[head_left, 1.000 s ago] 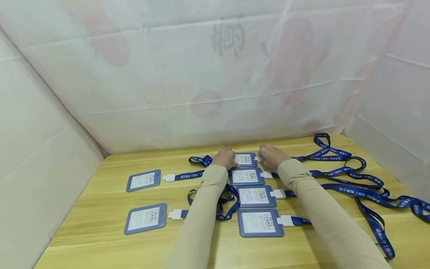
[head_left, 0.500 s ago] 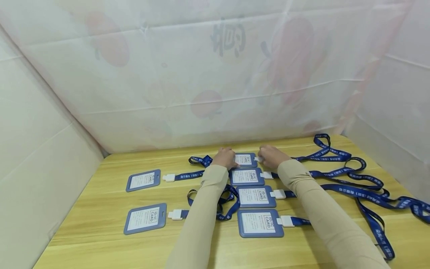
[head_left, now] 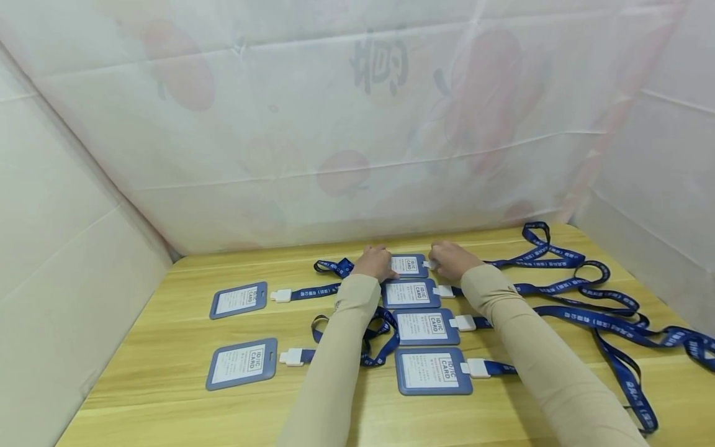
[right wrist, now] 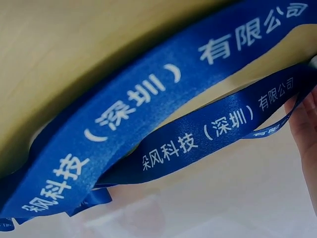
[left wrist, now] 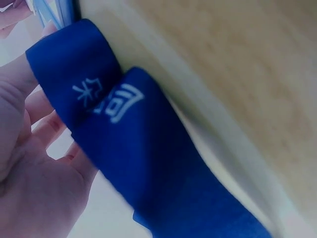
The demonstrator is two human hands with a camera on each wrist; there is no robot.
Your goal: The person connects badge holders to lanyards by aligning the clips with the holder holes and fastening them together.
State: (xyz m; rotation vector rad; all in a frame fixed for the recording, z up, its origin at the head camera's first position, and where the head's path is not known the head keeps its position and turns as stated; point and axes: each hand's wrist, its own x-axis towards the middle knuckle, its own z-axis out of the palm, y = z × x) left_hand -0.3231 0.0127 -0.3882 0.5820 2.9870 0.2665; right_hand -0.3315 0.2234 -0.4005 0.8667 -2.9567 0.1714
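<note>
Your curled left hand (head_left: 373, 263) gripped the far badge (head_left: 406, 265), your right hand (head_left: 450, 259) pinching its clip (head_left: 429, 264); three badges (head_left: 416, 326) nearer you looked joined, two badges (head_left: 237, 300) leftward lay unclipped.

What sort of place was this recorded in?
Probably a small makeshift work booth indoors: creased pale sheeting walls in a wood-grain tabletop at the back and both sides, and blue card holders and printed lanyards are laid out on it.

I'm looking across at slate-blue card holders (head_left: 436, 392) framing dark-printed white inserts (head_left: 426, 370), navy lanyards (right wrist: 133, 114) lettered in white, white clips (head_left: 478, 367), beige sleeves (head_left: 329, 379), a yellow wood-grain table (head_left: 167, 422), and a whitish sheet (head_left: 279, 112) patterned with faded reddish shapes.
</note>
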